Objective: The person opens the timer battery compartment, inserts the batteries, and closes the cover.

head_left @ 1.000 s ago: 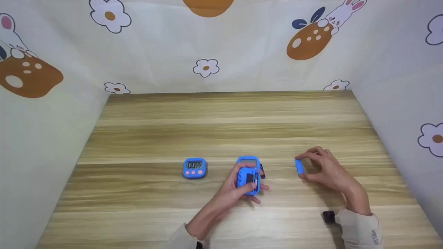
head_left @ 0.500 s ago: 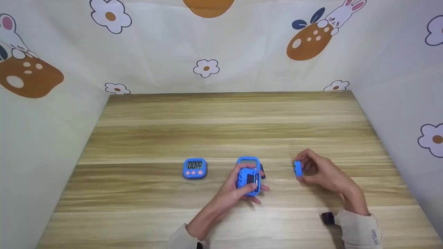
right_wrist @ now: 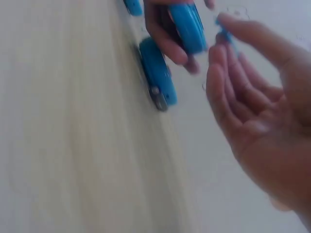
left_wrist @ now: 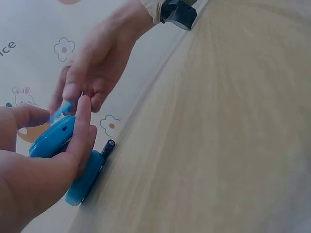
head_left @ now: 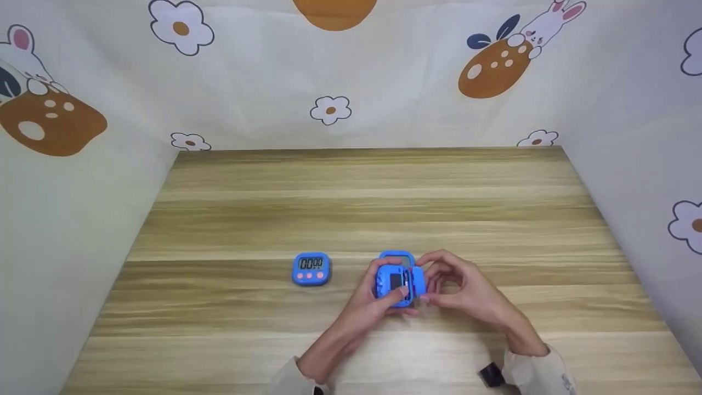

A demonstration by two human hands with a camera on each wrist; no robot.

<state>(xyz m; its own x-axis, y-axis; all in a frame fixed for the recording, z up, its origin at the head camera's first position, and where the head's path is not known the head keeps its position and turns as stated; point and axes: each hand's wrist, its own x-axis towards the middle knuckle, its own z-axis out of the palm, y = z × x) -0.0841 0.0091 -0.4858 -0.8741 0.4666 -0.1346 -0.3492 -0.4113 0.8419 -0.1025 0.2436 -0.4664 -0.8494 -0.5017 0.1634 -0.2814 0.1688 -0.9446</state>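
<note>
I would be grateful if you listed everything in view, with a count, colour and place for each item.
table: one, brown wood grain, beneath the other items
backdrop: one surround, pale with flowers, rabbits and brown fruit, behind and beside the table
display timer: one, blue with pink buttons, on the table, left
held timer: one, blue, above the table, back facing up
resting timer: one, blue, on the table, partly hidden by the held timer
battery-like cylinder: at least one, dark, beside the resting timer
small cover: one, blue, at the held timer's right edge
wrist devices: two, black, one per wrist
sleeves: two, pale, bottom edge
left grip: one, bare, around the held timer
right grip: one, bare, pinching the small cover
</note>
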